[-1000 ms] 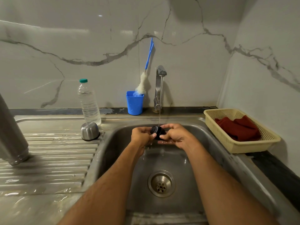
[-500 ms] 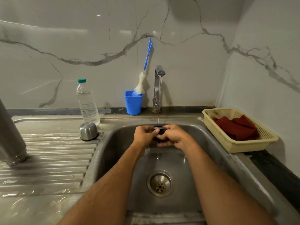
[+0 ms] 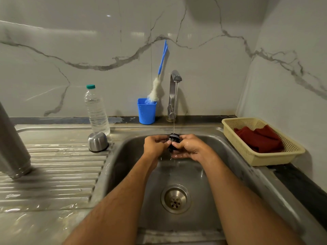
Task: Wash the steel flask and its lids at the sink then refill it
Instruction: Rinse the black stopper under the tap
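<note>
1. Centre frame, under the tap's thin stream: both hands are pinching the small black inner lid, left hand and right hand on opposite sides, probably so water is reaching its grooves.
2. Left of the basin, the steel cap is sitting mouth-down on the ribbed drainboard, likely draining.
3. Far left edge: the steel flask is standing tilted on the ribs.
4. Behind, the water bottle is waiting, presumably for refilling.

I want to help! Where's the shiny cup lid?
The steel cup lid sits upside down on the draining board, left of the sink basin, just in front of the water bottle.
</note>
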